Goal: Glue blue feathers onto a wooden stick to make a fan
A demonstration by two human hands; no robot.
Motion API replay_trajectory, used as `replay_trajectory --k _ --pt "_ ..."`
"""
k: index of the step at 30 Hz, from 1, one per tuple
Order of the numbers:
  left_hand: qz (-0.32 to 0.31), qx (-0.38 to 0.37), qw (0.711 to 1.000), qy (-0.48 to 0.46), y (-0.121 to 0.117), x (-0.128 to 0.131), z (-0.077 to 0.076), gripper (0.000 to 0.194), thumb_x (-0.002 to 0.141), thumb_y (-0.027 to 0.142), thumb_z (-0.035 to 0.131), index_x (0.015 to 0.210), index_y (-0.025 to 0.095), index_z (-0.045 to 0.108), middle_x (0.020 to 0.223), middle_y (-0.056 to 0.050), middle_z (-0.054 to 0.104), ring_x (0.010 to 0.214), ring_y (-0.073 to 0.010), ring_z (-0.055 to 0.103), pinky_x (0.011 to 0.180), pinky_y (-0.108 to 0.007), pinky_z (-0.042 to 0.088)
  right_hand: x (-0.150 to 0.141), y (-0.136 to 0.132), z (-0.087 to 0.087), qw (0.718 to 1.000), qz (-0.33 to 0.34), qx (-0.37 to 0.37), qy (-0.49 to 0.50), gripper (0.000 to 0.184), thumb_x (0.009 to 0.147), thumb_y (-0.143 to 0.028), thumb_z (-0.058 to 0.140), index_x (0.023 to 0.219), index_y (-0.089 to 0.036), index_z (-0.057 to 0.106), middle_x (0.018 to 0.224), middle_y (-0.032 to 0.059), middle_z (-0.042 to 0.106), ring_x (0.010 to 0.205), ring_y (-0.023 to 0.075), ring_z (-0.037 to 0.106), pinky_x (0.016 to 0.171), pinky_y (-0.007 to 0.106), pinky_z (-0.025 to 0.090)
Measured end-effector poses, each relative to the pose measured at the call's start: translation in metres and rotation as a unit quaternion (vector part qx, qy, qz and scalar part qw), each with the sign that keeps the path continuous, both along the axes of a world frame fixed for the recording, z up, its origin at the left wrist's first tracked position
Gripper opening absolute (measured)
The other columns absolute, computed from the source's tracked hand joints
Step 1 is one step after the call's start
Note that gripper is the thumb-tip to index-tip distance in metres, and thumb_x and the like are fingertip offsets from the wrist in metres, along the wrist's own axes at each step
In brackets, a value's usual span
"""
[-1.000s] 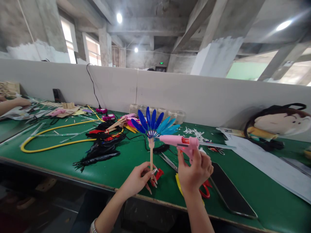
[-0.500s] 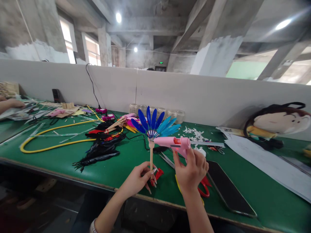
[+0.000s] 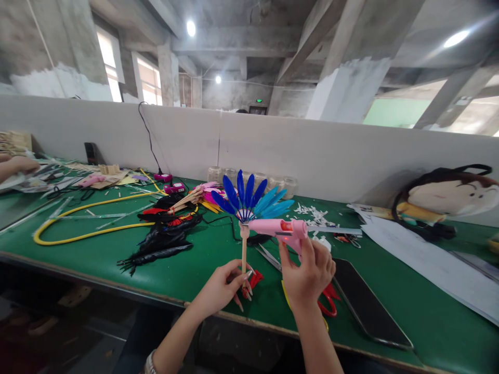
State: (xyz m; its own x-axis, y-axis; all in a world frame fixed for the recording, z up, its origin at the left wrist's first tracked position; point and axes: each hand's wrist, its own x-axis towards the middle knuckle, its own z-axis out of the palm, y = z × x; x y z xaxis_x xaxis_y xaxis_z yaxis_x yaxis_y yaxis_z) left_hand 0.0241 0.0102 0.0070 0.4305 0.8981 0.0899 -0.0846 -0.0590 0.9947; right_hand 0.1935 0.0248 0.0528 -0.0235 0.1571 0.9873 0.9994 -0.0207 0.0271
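Note:
My left hand (image 3: 223, 289) pinches the lower end of a wooden stick (image 3: 244, 252) and holds it upright above the green table (image 3: 97, 257). A fan of dark and light blue feathers (image 3: 251, 200) spreads from the stick's top. My right hand (image 3: 310, 272) is closed round the handle of a pink glue gun (image 3: 280, 228). The gun's nozzle points left and touches the base of the feathers.
Black and red feathers (image 3: 163, 234), a yellow hose (image 3: 86, 221), scissors (image 3: 268, 258), a dark tablet (image 3: 366, 306), white paper sheets (image 3: 424, 259) and a plush bag (image 3: 448, 200) lie on the table. Another person's hand (image 3: 19, 165) is at the far left. A white partition (image 3: 312, 150) runs behind.
My right hand moved the glue gun left, bringing its nozzle against the feather base. The left hand and stick stayed nearly still.

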Motion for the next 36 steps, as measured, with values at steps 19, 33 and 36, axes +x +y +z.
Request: replay_trajectory --k 19,33,36 --pt "0.002 0.002 1.000 -0.007 0.000 -0.002 -0.001 0.033 0.077 0.043 0.050 0.095 0.015 0.050 0.064 -0.002 0.057 0.056 -0.0123 0.058 0.037 -0.016 0.045 0.002 0.002 -0.002 1.000 0.019 0.003 0.012 0.036 0.071 -0.034 0.060 0.102 -0.017 0.053 0.078 0.0067 0.055 0.073 0.0207 0.054 0.063 0.029 0.036" --pt "0.004 -0.004 1.000 -0.001 0.001 -0.003 -0.001 0.036 0.076 0.042 0.050 0.097 0.014 0.052 0.064 -0.003 0.059 0.052 -0.0118 0.058 0.037 -0.017 0.044 -0.004 -0.007 -0.001 0.994 -0.033 0.054 -0.093 0.020 0.071 -0.031 0.062 0.089 -0.024 0.058 0.075 0.0038 0.050 0.072 0.0172 0.046 0.063 0.029 0.030" --pt "0.015 -0.009 1.000 -0.004 0.001 -0.003 -0.002 0.037 0.076 0.042 0.050 0.098 0.013 0.051 0.063 -0.003 0.059 0.052 -0.0121 0.059 0.037 -0.017 0.044 -0.007 -0.008 0.000 0.990 -0.037 0.064 -0.117 0.013 0.070 -0.030 0.064 0.080 -0.023 0.059 0.072 0.0027 0.050 0.071 0.0155 0.045 0.063 0.028 0.030"
